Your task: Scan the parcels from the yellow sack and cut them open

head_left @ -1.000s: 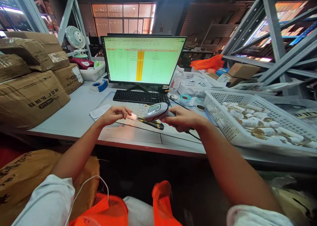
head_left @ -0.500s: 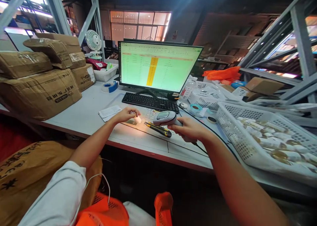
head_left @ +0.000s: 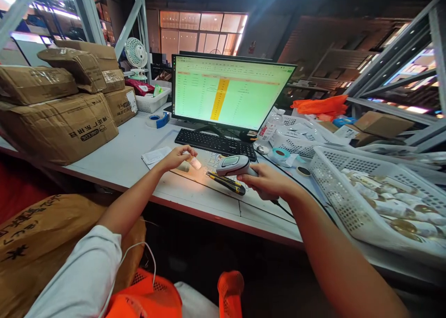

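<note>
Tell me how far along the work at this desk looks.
Done: nothing clearly finished shows, though a spreadsheet with a yellow column is open. In hand: the left hand holds a small white item near the barcode scanner in the right hand. Left: the white plastic basket is heaped with similar white items.

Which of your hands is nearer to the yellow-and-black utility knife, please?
Right: your right hand is just beside the end of the yellow-and-black utility knife, holding a grey barcode scanner over it. Your left hand, pinching a white object, is farther off, to the knife's left.
</note>
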`<action>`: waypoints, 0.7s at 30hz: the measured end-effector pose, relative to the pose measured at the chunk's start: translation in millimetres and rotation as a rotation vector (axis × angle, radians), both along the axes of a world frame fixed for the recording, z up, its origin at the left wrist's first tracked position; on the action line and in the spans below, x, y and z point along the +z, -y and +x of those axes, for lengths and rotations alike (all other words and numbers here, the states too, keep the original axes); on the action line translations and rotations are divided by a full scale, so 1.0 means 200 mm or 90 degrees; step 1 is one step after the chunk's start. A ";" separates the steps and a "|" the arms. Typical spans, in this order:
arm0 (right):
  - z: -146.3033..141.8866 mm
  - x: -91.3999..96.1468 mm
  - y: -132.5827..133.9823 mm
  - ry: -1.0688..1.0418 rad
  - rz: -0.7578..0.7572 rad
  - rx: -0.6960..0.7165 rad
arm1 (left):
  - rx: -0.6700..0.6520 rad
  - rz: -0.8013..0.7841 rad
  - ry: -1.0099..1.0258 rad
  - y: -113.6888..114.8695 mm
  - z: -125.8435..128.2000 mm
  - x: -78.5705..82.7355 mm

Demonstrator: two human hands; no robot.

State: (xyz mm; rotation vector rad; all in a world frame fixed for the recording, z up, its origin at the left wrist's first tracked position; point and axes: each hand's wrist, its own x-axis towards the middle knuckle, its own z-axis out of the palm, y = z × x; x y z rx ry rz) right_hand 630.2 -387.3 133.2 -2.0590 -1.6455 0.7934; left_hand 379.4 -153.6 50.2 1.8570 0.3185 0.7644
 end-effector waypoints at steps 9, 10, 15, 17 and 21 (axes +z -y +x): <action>-0.09 0.08 -0.03 0.013 -0.020 0.009 | -0.027 -0.040 0.027 0.01 -0.04 0.00; -0.10 0.09 -0.03 0.005 -0.022 0.006 | -0.031 -0.044 0.029 0.01 -0.05 0.00; -0.10 0.10 -0.04 -0.030 -0.036 -0.003 | -0.030 -0.061 0.045 0.01 -0.06 -0.01; -0.09 0.09 -0.05 -0.017 -0.033 0.004 | -0.006 -0.054 0.059 0.00 -0.07 -0.02; -0.08 0.09 -0.05 -0.002 -0.044 0.005 | 0.144 -0.067 0.032 -0.05 -0.14 -0.02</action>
